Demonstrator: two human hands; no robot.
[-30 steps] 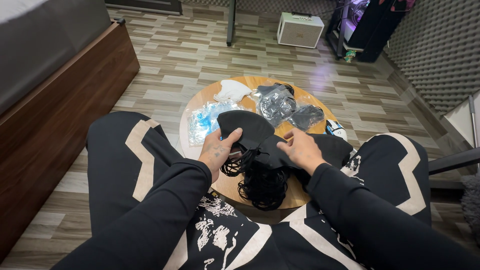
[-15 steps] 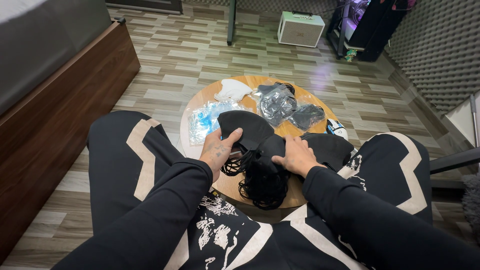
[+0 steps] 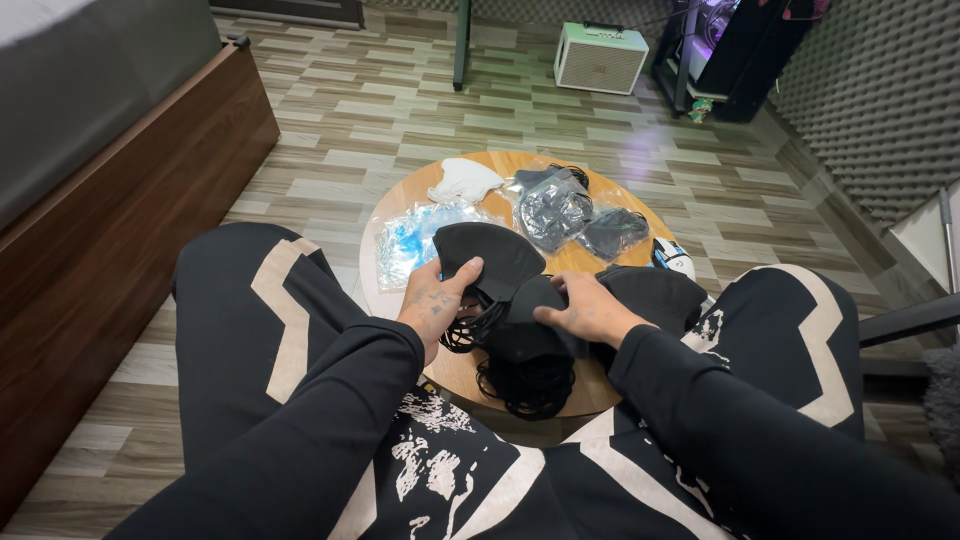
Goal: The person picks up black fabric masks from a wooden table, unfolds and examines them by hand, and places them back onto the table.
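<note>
A small round wooden table [image 3: 600,385] stands between my knees, holding a pile of black face masks [image 3: 525,335] with tangled ear loops. My left hand [image 3: 432,305] grips the edge of the top black mask [image 3: 490,255], thumb on its upper face. My right hand [image 3: 585,312] lies flat on the pile with its fingers pressing a folded black mask. More black masks [image 3: 650,295] lie by my right knee.
Farther back on the table lie clear bags of black masks [image 3: 555,210], a bag of blue masks [image 3: 410,240] and a white mask [image 3: 465,180]. A brown wooden bed frame [image 3: 120,240] runs along the left. A white box [image 3: 600,58] sits on the floor beyond.
My right hand has moved left and down from the mask's right edge onto the middle of the pile. My left hand has stayed on the top mask.
</note>
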